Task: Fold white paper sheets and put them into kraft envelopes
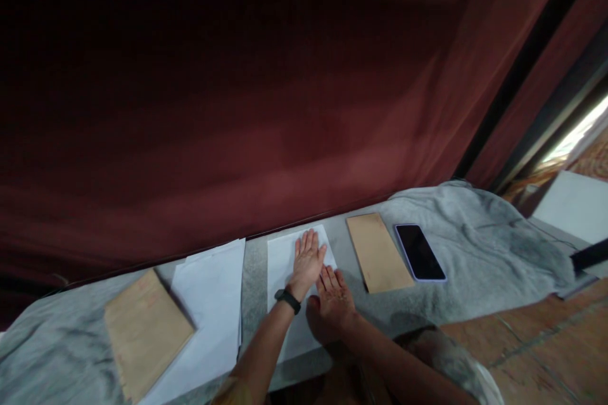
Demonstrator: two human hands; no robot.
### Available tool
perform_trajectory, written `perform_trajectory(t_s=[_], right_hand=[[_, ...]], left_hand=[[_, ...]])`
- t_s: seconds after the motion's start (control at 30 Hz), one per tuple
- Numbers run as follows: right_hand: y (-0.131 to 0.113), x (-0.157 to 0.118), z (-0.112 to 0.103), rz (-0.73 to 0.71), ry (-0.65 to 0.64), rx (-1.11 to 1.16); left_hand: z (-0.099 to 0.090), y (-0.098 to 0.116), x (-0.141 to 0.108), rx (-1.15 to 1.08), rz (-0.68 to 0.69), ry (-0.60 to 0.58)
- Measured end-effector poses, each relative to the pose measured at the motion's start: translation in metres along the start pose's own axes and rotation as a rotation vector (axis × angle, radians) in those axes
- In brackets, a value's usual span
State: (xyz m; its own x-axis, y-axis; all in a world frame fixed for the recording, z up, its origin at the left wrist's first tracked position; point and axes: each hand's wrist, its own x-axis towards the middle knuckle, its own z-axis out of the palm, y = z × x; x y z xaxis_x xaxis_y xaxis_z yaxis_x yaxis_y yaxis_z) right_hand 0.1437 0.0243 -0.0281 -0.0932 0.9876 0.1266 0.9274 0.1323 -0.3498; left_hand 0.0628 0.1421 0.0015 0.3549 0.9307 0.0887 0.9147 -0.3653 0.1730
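Observation:
A white sheet of paper lies in front of me on a grey cloth. My left hand, with a black band on its wrist, rests flat on the upper part of the sheet, fingers stretched out. Just right of it and a little nearer to me, my right hand lies flat by the sheet's right edge, its fingers extended and nearly touching the left hand. Neither hand grips anything. Both forearms cover part of the sheet's lower half.
To the left, a brown envelope overlaps a stack of white paper. On the right lie another brown envelope and a phone with a purple edge. A dark red curtain hangs directly behind. Tiled floor shows at the lower right.

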Motion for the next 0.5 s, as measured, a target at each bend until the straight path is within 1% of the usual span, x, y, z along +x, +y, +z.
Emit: perform_trajectory(t_s=[0.07,0.13,0.2,0.33,0.4,0.5], right_hand=[[0.0,0.001,-0.002,0.008,-0.035,0.003],[0.001,0.001,-0.002,-0.005,-0.041,0.009],[0.001,0.0,0.0,-0.024,-0.025,0.016],[0.0,-0.005,0.005,-0.026,0.049,0.006],[0.0,-0.006,0.006,-0.025,0.073,0.004],[0.003,-0.004,0.003,-0.05,0.04,0.019]], left_hand=[[0.003,0.01,0.011,-0.001,0.008,-0.039],[0.004,0.013,0.021,0.005,0.021,-0.061],[0.005,0.012,0.028,0.015,0.06,-0.069],[0.003,0.011,0.04,0.031,0.113,-0.072],[0.001,0.011,0.043,0.021,0.118,-0.089],[-0.004,0.01,0.036,-0.012,0.162,-0.102]])
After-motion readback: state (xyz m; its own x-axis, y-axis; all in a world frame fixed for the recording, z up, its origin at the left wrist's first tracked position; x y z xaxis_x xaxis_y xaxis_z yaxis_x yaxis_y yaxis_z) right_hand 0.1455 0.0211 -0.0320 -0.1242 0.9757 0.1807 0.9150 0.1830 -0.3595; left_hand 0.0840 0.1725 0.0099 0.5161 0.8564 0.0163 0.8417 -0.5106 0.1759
